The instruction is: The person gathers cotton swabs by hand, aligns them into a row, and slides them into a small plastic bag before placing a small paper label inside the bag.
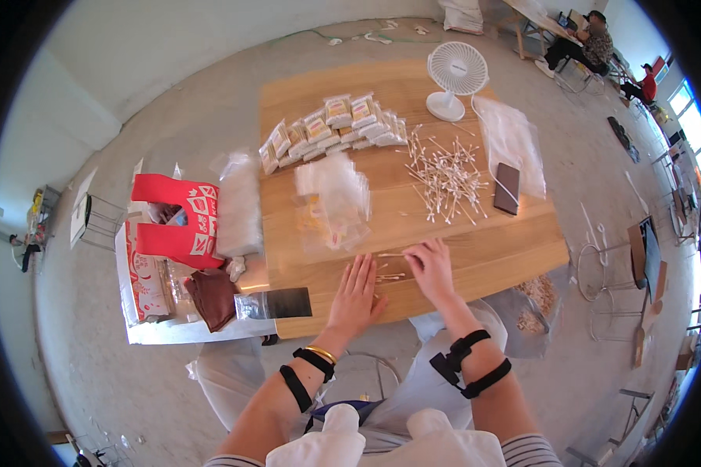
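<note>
Your hands apart: left hand (354, 288) flat on table (506, 253), beside few loose swabs (391, 275); right hand (431, 268) seems pinched on 1 swab (389, 254). Swab pile (448, 177) beyond right hand. Step looks like lining up small batch; next move calls for light, parallel placement.

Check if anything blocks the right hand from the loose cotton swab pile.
Nothing visible does: only wooden tabletop shows between the right hand and the cotton swab pile. The dark rectangular device lies right of the pile, outside that gap.
</note>
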`<state>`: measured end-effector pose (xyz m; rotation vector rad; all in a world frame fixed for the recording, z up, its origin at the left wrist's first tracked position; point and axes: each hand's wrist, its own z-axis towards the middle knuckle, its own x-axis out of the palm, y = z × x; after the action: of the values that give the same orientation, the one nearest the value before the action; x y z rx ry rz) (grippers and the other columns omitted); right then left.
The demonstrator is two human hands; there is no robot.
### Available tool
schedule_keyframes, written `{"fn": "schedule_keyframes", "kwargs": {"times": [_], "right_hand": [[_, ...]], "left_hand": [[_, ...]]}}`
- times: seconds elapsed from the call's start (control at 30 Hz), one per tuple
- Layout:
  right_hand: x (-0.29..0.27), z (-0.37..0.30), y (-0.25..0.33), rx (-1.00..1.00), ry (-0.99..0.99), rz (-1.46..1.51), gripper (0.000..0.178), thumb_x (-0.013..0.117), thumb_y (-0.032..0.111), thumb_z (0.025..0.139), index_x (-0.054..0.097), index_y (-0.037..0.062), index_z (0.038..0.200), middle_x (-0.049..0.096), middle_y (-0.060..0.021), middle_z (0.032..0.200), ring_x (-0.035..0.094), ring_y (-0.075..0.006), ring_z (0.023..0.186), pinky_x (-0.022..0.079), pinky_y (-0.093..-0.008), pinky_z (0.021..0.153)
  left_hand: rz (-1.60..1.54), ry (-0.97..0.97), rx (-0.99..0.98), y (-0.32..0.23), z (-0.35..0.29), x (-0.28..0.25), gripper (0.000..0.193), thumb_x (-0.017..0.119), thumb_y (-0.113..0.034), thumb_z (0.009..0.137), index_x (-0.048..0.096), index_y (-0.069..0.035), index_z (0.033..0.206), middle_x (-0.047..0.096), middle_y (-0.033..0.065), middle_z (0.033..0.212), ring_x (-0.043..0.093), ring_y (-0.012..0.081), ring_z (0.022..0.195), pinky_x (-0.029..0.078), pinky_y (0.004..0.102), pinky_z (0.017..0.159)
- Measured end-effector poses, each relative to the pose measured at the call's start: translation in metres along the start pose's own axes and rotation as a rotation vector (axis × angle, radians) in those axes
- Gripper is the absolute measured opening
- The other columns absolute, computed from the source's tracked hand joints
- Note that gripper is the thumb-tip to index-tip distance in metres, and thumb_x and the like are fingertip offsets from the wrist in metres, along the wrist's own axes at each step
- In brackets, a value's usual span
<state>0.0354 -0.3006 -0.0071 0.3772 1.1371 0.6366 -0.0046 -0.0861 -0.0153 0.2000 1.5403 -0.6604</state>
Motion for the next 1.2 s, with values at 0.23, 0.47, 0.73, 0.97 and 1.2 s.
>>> {"fn": "schedule_keyframes", "kwargs": {"times": [0.23,0.47,0.73,0.97,1.2], "right_hand": [[0.024,0.0,0.04,0.067,0.014,0.3,0.022,0.057,-0.002,0.086,0.068,0.0069,0.103,0.062,-0.0106,0.102,0.056,-0.0326,0.099,0.046,-0.0418,0.088],[0.05,0.008,0.054,0.099,0.077,0.342,0.022,0.05,0.001,0.092,0.066,0.0055,0.105,0.062,-0.0154,0.109,0.055,-0.0358,0.106,0.045,-0.0434,0.094],[0.063,-0.015,0.047,0.109,0.018,0.526,0.021,0.046,0.01,0.099,0.058,0.0021,0.114,0.058,-0.0158,0.114,0.056,-0.0302,0.107,0.043,-0.04,0.097],[0.079,-0.02,0.042,0.187,-0.016,0.658,0.022,0.046,0.01,0.099,0.055,0.0015,0.117,0.053,-0.0136,0.113,0.053,-0.0273,0.108,0.043,-0.0371,0.096],[0.046,0.017,0.011,0.056,-0.205,0.032,0.031,0.062,0.005,0.085,0.058,0.004,0.115,0.055,-0.0176,0.114,0.051,-0.0366,0.112,0.041,-0.0466,0.099]], "left_hand": [[-0.253,-0.099,-0.049,0.0,-0.001,-0.017,0.088,0.065,-0.029,0.086,0.02,0.008,0.152,0.021,0.0275,0.159,0.017,0.0423,0.149,0.016,0.0479,0.123],[-0.446,-0.028,-0.018,0.052,-0.021,-0.038,0.098,0.07,-0.01,0.072,0.018,0.005,0.153,0.024,0.0266,0.158,0.019,0.0415,0.149,0.017,0.0483,0.123],[-0.476,-0.277,-0.01,0.007,0.012,0.001,0.093,0.073,-0.016,0.073,0.026,0.004,0.151,0.036,0.0247,0.151,0.031,0.04,0.143,0.023,0.0467,0.122],[-0.435,-0.321,-0.054,0.005,0.0,0.0,0.08,0.071,-0.018,0.078,0.034,0.001,0.147,0.044,0.0202,0.145,0.039,0.0367,0.138,0.028,0.045,0.119],[-0.402,-0.287,-0.119,0.009,0.003,-0.02,0.061,0.072,-0.018,0.08,0.049,0.001,0.133,0.055,0.0231,0.131,0.049,0.0404,0.125,0.036,0.0484,0.111]]}}
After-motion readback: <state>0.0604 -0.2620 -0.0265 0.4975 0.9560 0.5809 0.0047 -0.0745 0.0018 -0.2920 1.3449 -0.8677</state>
